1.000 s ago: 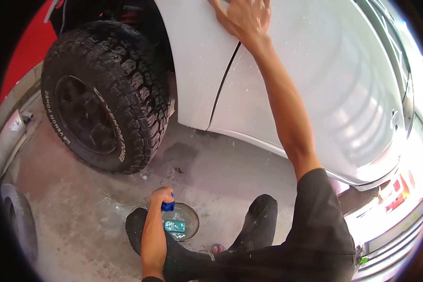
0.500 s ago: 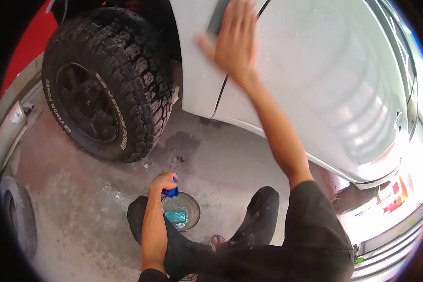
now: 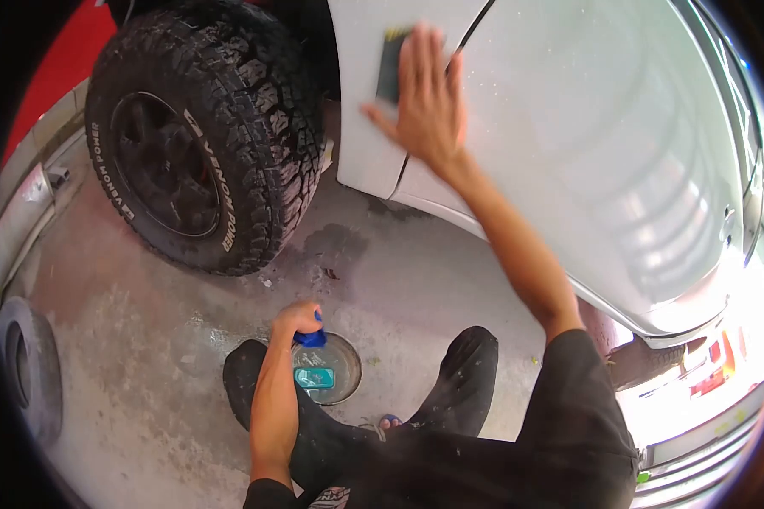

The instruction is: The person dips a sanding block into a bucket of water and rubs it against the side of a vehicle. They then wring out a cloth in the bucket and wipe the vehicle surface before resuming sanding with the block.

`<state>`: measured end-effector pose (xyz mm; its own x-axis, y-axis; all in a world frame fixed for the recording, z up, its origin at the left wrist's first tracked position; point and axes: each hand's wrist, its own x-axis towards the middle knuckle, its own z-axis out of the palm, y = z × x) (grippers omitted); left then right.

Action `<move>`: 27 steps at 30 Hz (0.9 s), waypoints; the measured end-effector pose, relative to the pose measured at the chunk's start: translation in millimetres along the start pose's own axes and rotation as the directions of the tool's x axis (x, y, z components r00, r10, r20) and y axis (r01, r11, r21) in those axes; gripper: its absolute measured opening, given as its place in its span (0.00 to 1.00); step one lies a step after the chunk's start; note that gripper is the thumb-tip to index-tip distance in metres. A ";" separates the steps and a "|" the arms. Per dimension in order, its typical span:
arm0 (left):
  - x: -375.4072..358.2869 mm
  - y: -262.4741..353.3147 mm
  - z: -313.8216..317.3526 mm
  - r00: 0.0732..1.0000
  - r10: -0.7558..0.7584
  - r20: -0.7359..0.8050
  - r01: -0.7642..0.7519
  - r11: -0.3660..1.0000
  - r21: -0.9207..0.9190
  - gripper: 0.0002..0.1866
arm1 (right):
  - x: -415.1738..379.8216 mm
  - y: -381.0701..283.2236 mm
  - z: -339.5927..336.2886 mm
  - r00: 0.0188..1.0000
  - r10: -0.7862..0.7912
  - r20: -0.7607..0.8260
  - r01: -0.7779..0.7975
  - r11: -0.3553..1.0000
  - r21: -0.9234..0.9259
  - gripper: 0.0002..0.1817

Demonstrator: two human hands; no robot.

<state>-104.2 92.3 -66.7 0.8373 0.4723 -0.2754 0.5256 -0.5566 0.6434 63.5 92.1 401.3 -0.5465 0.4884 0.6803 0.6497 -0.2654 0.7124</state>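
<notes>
My right hand lies flat with spread fingers over a dark grey sanding sheet, pressing it against the pale car panel beside the wheel arch. Part of the sheet shows left of the fingers, with yellow marks at its top edge. My left hand is closed round a bundled blue cloth, low down over the edge of a round basin. Inside the basin a teal block sits at the left.
A large black tyre stands at the upper left. Another tyre lies at the far left on the wet-patched concrete floor. My knees are on both sides of the basin. The car's lower edge runs towards the right.
My right hand and the sheet have shifted slightly down relative to the panel, and more of the sheet shows. My left hand still grips the blue cloth. The view has shifted a little.
</notes>
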 end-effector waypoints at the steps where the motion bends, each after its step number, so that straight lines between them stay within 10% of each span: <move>1: 1.0 -3.3 -0.8 0.994 -0.078 0.076 0.074 0.996 0.053 0.27 | 30.5 20.5 1.1 0.998 0.061 -0.020 -0.058 0.993 0.105 0.58; 4: 6.8 -4.6 -7.0 0.970 -0.204 0.131 0.189 0.975 0.121 0.26 | 113.4 54.2 -0.7 0.958 0.242 -0.154 -0.218 0.963 0.160 0.57; 9: -18.9 17.6 -25.7 0.986 -0.108 -0.125 0.091 0.987 -0.135 0.25 | -4.7 -10.3 10.9 0.974 0.203 -0.097 -0.182 0.965 0.189 0.62; 13: -9.8 5.6 -7.7 0.964 -0.231 0.128 0.212 0.967 0.143 0.29 | 90.8 50.6 2.2 0.953 0.242 -0.182 -0.219 0.966 0.137 0.63; 20: -1.4 9.8 -5.2 0.993 -0.119 0.026 0.121 0.984 -0.132 0.28 | -12.5 -7.7 -2.9 0.984 0.164 -0.062 -0.142 0.953 0.267 0.62; 24: -10.9 15.4 -3.8 0.968 -0.213 0.132 0.188 0.965 0.181 0.28 | 76.8 52.4 3.1 0.957 0.068 -0.282 -0.028 0.989 0.143 0.62; 27: 2.0 16.6 -1.6 0.968 -0.229 0.100 0.230 0.973 -0.007 0.27 | 93.1 50.5 4.9 0.955 0.189 -0.228 -0.154 0.975 0.162 0.60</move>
<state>-94.0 85.1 -55.4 0.7057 0.5160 -0.4854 0.7034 -0.4282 0.5673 48.1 128.3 499.8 -0.5199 0.2268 0.8236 0.8028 -0.1996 0.5618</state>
